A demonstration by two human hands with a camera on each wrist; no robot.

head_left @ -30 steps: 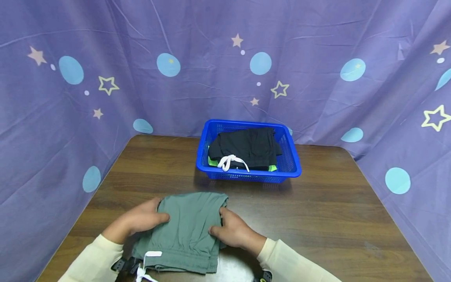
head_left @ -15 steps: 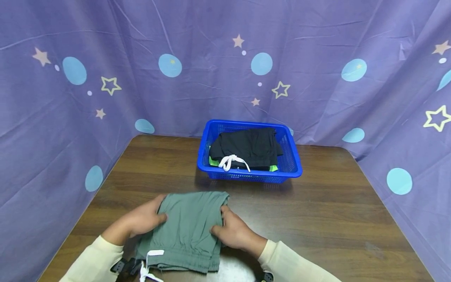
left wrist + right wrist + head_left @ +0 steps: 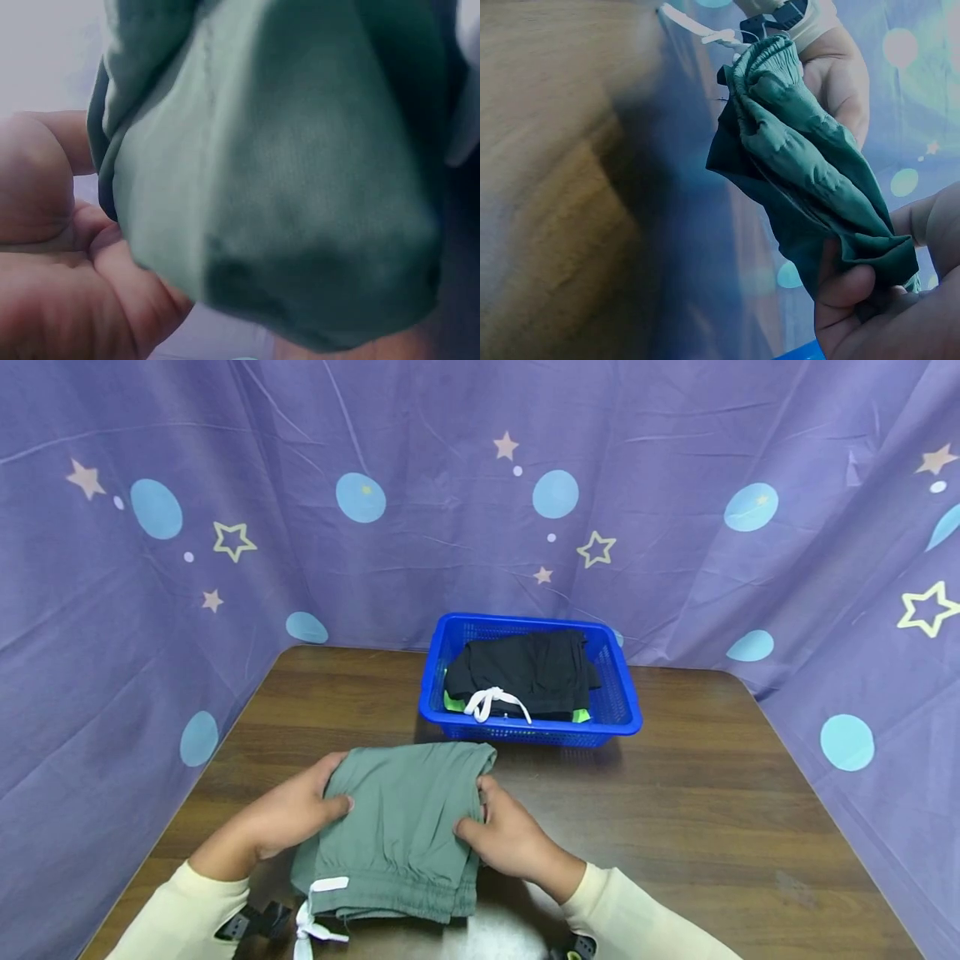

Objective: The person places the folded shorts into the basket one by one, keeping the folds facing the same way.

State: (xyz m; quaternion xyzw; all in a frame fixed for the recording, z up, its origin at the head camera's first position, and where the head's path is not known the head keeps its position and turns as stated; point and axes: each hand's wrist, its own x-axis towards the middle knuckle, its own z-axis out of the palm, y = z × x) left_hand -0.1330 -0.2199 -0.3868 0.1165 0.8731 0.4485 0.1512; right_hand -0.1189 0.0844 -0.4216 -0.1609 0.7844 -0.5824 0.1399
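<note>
Green shorts (image 3: 405, 818), folded, hang between my two hands over the near left part of the table. My left hand (image 3: 296, 810) grips their left edge, thumb on top and fingers underneath. On the opposite edge my right hand (image 3: 513, 831) pinches the cloth, its thumb on the upper face. A gathered waistband faces me, and a white drawstring (image 3: 315, 920) dangles from its left end. In the right wrist view the folded layers of the shorts (image 3: 810, 157) show from the side, raised off the table. The fingers under the cloth are mostly hidden in the head view.
At the back middle of the wooden table (image 3: 720, 793) stands a blue plastic basket (image 3: 633, 714). Folded black shorts (image 3: 525, 672) with a white drawstring lie in it, over something bright green (image 3: 581, 716). A purple patterned curtain (image 3: 450, 485) closes off the back and both sides.
Both hands have moved a little forward with the green shorts, lifting them nearer to the basket. The basket and its contents have stayed in place.
</note>
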